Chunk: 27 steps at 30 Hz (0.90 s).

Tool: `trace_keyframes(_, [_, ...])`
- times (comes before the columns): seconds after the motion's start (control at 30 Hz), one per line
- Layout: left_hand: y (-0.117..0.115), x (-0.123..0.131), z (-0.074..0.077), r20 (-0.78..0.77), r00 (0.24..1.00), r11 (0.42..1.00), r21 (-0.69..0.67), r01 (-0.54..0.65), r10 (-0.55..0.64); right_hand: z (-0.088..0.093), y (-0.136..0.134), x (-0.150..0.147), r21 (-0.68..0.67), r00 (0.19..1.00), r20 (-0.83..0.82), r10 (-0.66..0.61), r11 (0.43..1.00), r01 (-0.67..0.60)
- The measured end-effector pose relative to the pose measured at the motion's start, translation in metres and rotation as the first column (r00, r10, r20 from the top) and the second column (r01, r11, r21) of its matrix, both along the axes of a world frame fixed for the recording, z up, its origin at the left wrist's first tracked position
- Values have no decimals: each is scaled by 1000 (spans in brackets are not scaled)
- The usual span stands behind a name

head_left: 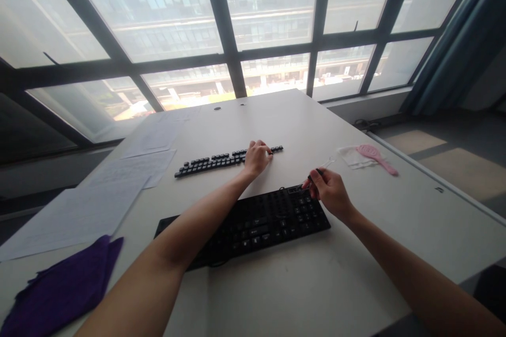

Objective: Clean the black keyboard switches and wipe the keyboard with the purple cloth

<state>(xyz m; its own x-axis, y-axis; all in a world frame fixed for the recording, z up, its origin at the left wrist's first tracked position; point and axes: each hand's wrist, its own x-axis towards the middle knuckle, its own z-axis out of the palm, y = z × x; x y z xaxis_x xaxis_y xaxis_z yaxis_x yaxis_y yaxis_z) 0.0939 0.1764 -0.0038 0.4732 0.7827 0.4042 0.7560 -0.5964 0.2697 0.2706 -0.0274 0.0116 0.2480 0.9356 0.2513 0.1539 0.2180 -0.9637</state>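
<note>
Loose keycaps by the left hand, wire tool in the right

The two hands are apart from each other above the table. The right hand [330, 192] is closed around a small dark-handled tool [315, 174] with thin wire ends, held over the upper right part of the black keyboard [256, 231]. The left hand [258, 158] reaches farther, to the rows of loose keycaps [205, 167]; its fingers are bent at the right part of them, but I cannot tell if they pinch one cap or only touch.

To handle these small pieces well, I think the left fingers should take each cap by its sides and place it in line, with light pressure, so that the neighbours do not slide. The right hand would do best to hold the tool loosely and clear of the keys, because the wire could catch on them. If a cap is pulled, a straight upward pull seems safer than a twist.

As for positions, the keyboard lies nearest to the body, slightly tilted on the table, below the left forearm, which hides part of it. The keycaps lie beyond the keyboard, well apart from the right hand.
</note>
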Motion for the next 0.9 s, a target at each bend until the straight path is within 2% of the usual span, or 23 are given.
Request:
trace_keyframes(0.33, [2,0,0,24,1000,1000,10,-14,14,-1,1,0,-8,1000,-13,8,1000,-8])
trace_keyframes(0.53, [-9,1,8,36,999,1000,5,0,0,-4,3,4,27,1000,-21,18,999,-17])
trace_keyframes(0.63, [-36,4,16,49,995,996,-19,87,-86,-6,4,8,50,999,8,52,997,-53])
trace_keyframes(0.77, [-96,9,23,100,952,946,-120,302,-291,-8,3,10,35,981,150,123,991,-129])
trace_keyframes(0.9, [-144,9,22,73,944,932,-147,330,-323,-8,1,8,46,936,315,160,982,-183])
